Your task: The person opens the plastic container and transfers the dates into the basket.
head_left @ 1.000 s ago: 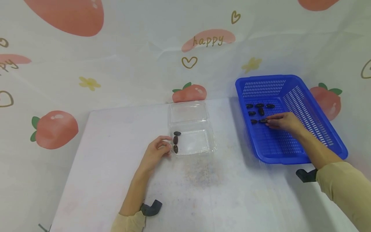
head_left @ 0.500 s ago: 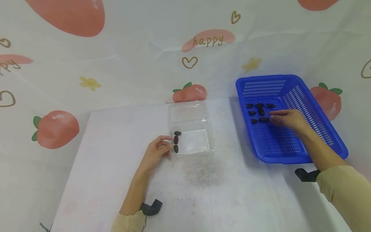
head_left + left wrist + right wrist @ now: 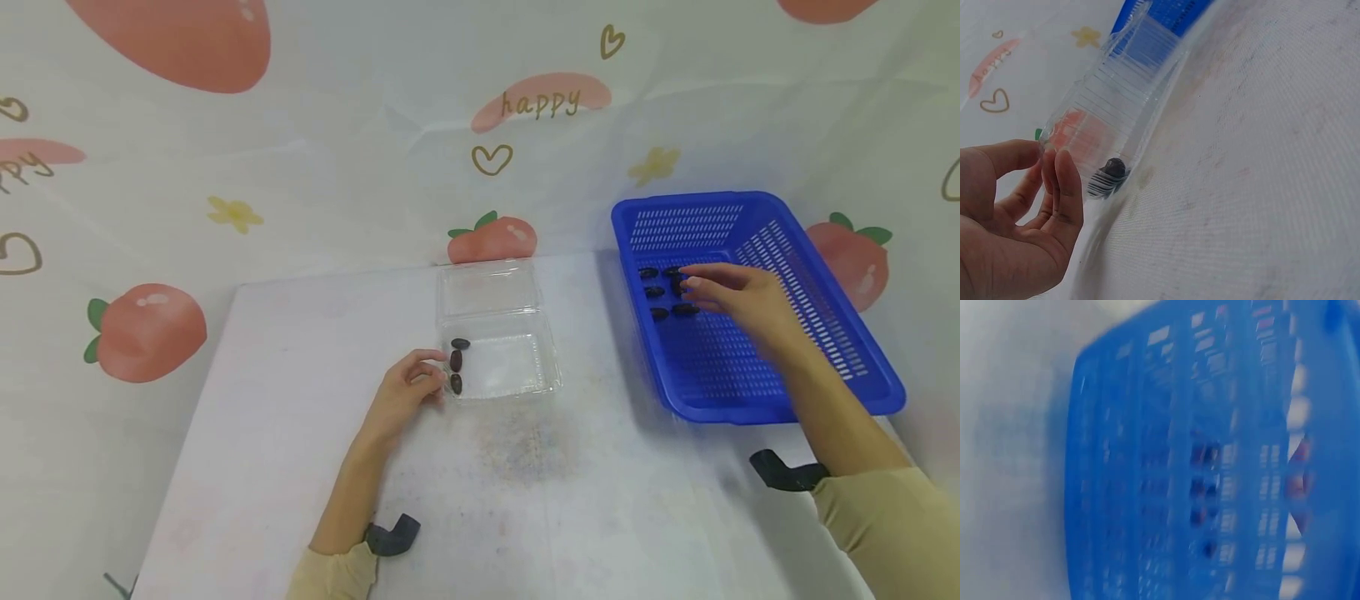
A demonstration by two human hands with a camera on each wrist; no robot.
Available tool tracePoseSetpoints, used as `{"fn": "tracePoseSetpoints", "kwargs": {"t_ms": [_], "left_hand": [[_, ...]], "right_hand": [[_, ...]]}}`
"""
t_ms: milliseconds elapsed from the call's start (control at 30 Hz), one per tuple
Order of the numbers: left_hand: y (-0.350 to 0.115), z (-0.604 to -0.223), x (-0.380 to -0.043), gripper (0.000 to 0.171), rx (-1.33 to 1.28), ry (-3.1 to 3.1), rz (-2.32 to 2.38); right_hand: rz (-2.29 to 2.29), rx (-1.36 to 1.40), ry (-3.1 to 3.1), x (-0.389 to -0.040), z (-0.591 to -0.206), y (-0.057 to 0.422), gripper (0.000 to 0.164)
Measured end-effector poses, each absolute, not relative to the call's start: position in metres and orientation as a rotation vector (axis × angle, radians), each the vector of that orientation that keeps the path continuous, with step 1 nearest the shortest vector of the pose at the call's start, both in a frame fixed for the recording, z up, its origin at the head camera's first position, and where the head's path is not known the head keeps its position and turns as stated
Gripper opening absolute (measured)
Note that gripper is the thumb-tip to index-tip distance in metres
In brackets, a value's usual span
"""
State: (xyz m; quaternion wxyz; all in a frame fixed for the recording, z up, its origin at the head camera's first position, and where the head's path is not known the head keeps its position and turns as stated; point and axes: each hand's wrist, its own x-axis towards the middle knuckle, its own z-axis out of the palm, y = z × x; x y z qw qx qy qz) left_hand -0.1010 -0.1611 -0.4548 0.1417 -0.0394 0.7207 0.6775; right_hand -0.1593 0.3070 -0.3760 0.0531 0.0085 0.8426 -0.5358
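In the head view, my left hand (image 3: 405,385) pinches the left rim of a clear plastic clamshell box (image 3: 506,367), whose lid is folded back. A few dark, wrinkled oval fruits, date-like in look, lie along the box's left side, one being a dark fruit (image 3: 456,361); another dark fruit (image 3: 1115,167) shows through the plastic in the left wrist view. My right hand (image 3: 750,304) hovers inside the blue basket (image 3: 847,333), thumb and forefinger apart above the far dark fruits (image 3: 671,272). It partly covers them. Nothing shows between its fingers.
Several more fruits lie at the basket's left side, including a near dark fruit (image 3: 685,309). The white table (image 3: 300,467) meets a patterned sheet (image 3: 337,167) behind. The right wrist view is blurred and shows the basket's slotted wall (image 3: 1129,456).
My right hand has let go of a fruit in the near row, drawn back right, then moved away and left to the far fruits. My left hand has stayed at the box.
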Motion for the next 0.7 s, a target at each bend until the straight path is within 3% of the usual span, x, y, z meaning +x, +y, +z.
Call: {"fn": "tracePoseSetpoints", "kwargs": {"t_ms": [700], "left_hand": [[-0.161,-0.455,-0.101,0.031,-0.126,2.073,1.963]], "right_hand": [[-1.752,-0.274,2.519,-0.143,-0.367,0.202,0.03]]}}
